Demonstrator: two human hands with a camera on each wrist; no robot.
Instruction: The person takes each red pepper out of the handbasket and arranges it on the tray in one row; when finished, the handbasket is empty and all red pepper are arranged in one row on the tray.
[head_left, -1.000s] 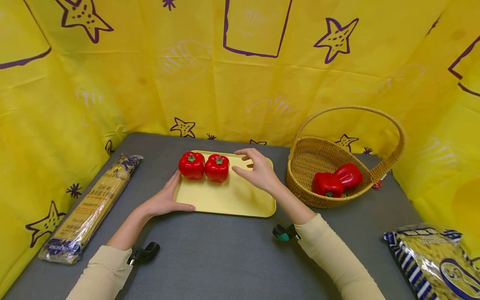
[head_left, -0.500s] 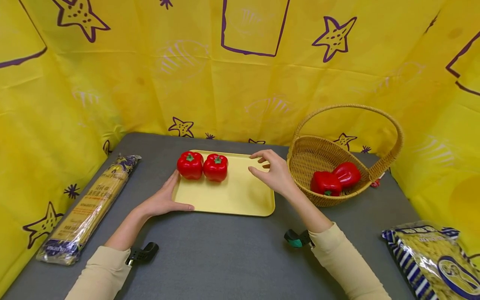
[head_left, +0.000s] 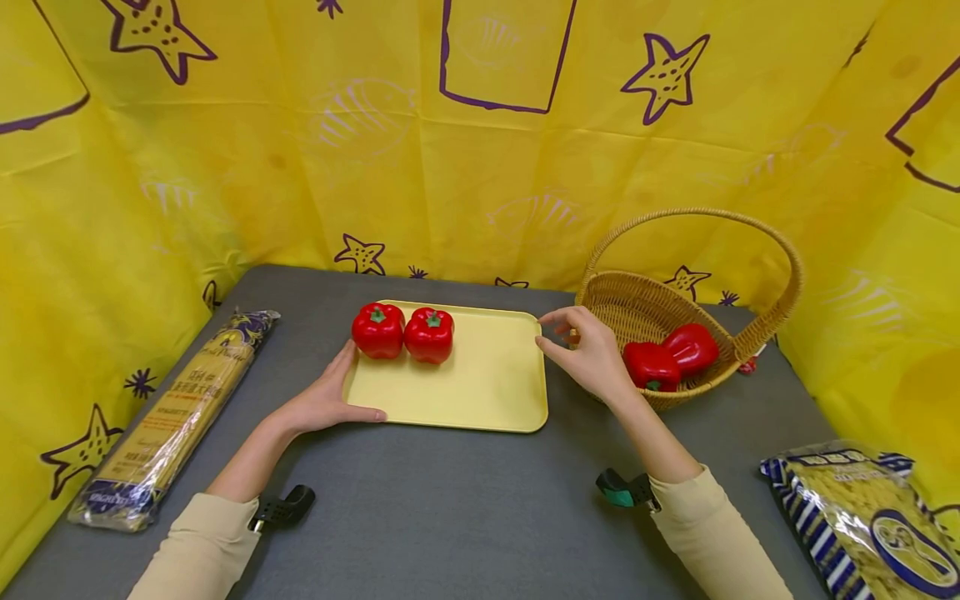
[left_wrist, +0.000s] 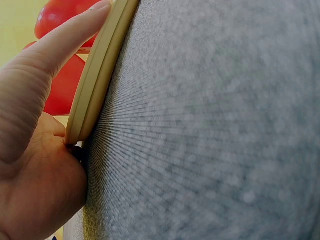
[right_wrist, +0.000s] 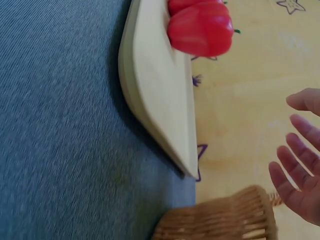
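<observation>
On a pale yellow tray (head_left: 480,383), two red bell peppers stand side by side: the left pepper (head_left: 378,332) and the right pepper (head_left: 429,337), both with green stems. My left hand (head_left: 322,402) rests against the tray's near left corner, its thumb (left_wrist: 70,37) straight along the front rim and its fingers along the left side. Between the tray and a wicker basket (head_left: 622,287) hangs my right hand (head_left: 588,350), fingers spread and loosely bent, holding nothing. Two more red peppers (head_left: 688,350) lie in the basket.
At the left lies a long packet of spaghetti (head_left: 180,417). A bag of pasta (head_left: 862,517) lies at the front right. The basket's tall handle (head_left: 697,212) arches up at the right. Yellow patterned cloth (head_left: 300,167) encloses the grey table (head_left: 450,517).
My right hand has moved right, from beside the right pepper over the tray to near the basket's left side. My left hand, the tray and the peppers stay put.
</observation>
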